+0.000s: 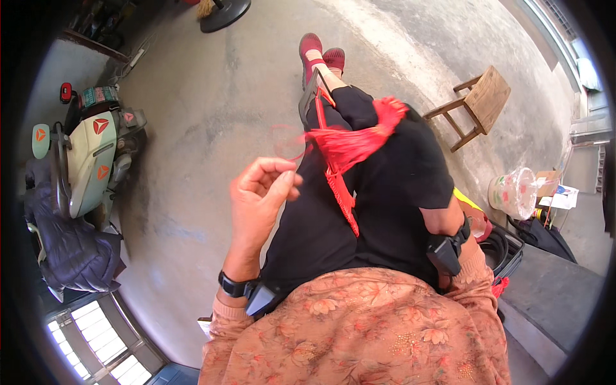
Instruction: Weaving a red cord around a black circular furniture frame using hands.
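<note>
My left hand (pixel 264 191) is raised beside my left thigh with thumb and fingertips pinched together. A thin red thread (pixel 300 154), blurred by motion, runs near its fingertips toward a red bundle of strands (pixel 351 142). That bundle lies across my black-trousered legs, gathered at its upper right end. Below it hangs a narrow red knotted strip (pixel 343 200). Red cord also reaches up to a dark flat piece (pixel 310 99) near my shins. Only the wrist end of my right hand (pixel 443 218) shows; black cloth hides its fingers.
A wooden stool (pixel 486 101) stands ahead to the right. Near my right side are a clear plastic tub (pixel 513 194) and a grey ledge (pixel 555 298). A pale green scooter (pixel 95 160) with a dark padded jacket (pixel 74 247) is at the left. A round black base (pixel 224 14) stands far ahead.
</note>
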### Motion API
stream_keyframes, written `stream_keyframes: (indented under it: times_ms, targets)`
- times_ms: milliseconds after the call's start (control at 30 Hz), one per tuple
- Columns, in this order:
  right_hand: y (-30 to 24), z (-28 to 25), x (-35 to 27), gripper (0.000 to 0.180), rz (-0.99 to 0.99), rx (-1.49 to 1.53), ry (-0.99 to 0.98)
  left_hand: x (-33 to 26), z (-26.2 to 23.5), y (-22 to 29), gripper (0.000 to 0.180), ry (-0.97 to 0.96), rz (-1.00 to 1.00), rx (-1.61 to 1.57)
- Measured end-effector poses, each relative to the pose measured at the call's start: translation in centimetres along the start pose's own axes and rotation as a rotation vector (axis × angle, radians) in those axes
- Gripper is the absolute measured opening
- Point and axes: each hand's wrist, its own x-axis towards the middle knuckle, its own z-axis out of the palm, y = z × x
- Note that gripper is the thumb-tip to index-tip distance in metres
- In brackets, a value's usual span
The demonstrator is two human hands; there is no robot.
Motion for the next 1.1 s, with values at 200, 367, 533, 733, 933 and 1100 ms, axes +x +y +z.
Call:
stream_keyframes:
  times_ms: [200,367,533,733,933,1100]
  targets:
    - [-2.7,-1.8,-3.4,0.026,0.112,0.189,-0.029,-1.7,1.5,0.6,0.043,-0.668,-0.263,-0.545]
    - [-4.4,-2.3,-6.5,0.026,0.138,0.32,-0.15,-1.7,4.2,-0.5,0.046,-0.7,-0.263,-1.098]
    - [-5.2,-2.8,-7.8,0.027,0.191,0.365,-0.176,-1.3,2.4,-0.3,0.042,-0.637,-0.389,-0.923]
    - [-5.8,-3.5,-9.0,0.028,0.218,0.403,-0.247,-1.9,4.8,0.4,0.048,-0.896,-0.343,-0.921]
    - [-5.1,-3.2,-8.4,0.029,0.261,0.419,-0.057,0.5,2.5,2.2,0.045,-0.547,-0.144,-1.316]
    - [-2.1,0.2,-5.0,0.03,0.248,0.354,0.06,-2.4,-1.0,1.1,0.047,-0.423,-0.321,-1.233]
